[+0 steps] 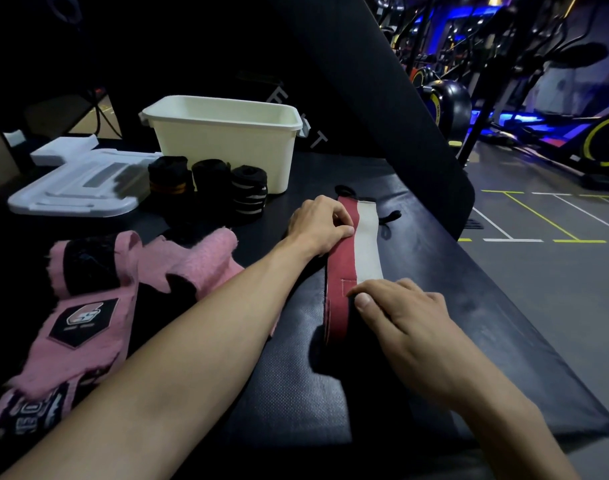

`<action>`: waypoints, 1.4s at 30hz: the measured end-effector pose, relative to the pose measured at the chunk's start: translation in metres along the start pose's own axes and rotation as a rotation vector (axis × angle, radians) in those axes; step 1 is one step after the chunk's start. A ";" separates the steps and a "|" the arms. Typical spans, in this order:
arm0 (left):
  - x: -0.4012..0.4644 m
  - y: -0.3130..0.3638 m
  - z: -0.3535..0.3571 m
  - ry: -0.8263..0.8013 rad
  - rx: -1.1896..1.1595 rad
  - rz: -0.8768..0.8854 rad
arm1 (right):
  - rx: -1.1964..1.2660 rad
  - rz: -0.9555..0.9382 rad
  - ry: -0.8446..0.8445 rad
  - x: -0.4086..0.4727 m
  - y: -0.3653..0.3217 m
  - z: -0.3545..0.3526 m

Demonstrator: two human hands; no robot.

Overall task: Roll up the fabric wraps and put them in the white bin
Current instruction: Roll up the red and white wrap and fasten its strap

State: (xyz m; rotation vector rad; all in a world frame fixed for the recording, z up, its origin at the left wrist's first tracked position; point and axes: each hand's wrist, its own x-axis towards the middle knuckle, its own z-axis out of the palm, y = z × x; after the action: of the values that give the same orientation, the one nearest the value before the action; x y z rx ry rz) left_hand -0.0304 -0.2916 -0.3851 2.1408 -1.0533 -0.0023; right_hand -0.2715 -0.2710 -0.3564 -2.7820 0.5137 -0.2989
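On a padded black bench [434,271] in a dim gym, you were caught at the start of another roll. At far left lay a white lid [78,188], and nearer you a heap of pink wraps [88,306], loose and not yet rolled. Behind them, three black rolls [208,188] stood side by side, just in front of the white bin [223,133] but not inside it; what the bin held could not be seen past its rim.

Your left hand [318,226] reached across, its fingers curled onto the red edge of a red-and-white wrap [351,251] that lay flat along the bench; whether it pinched the cloth or only pressed it could not be told. Your right hand [400,313] lay over the wrap's near end, fingers fairly straight, thumb flat against the fabric, pressing rather than gripping. A black loop [346,189] showed at the wrap's far end.

The step in hand looked to be smoothing and squaring this strip. The next move would likely call for turning one end over tightly and keeping both edges in line as it rolled, lest the coil skew into a cone. The finished rolls still awaited their drop into the bin.
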 end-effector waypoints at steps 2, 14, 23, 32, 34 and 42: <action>-0.001 0.000 0.000 -0.002 -0.002 0.001 | -0.069 0.024 0.085 0.003 -0.003 0.005; 0.001 -0.004 -0.001 -0.035 -0.061 0.025 | -0.246 0.030 0.551 0.007 -0.027 0.024; 0.003 -0.012 -0.017 -0.383 -0.102 0.085 | -0.088 -0.193 0.608 -0.011 -0.006 0.031; 0.006 -0.017 -0.008 -0.487 -0.069 0.121 | -0.125 -0.175 0.414 -0.011 0.011 0.032; 0.003 -0.012 -0.011 -0.443 -0.061 0.127 | -0.111 -0.171 0.389 -0.008 0.012 0.032; -0.009 -0.002 -0.020 -0.343 0.040 0.107 | -0.147 -0.201 0.364 0.001 0.017 0.024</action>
State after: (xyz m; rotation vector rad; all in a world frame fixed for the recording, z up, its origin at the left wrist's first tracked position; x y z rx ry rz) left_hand -0.0288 -0.2726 -0.3741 2.1643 -1.3721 -0.3100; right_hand -0.2693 -0.2803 -0.3840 -2.9383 0.3452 -0.8550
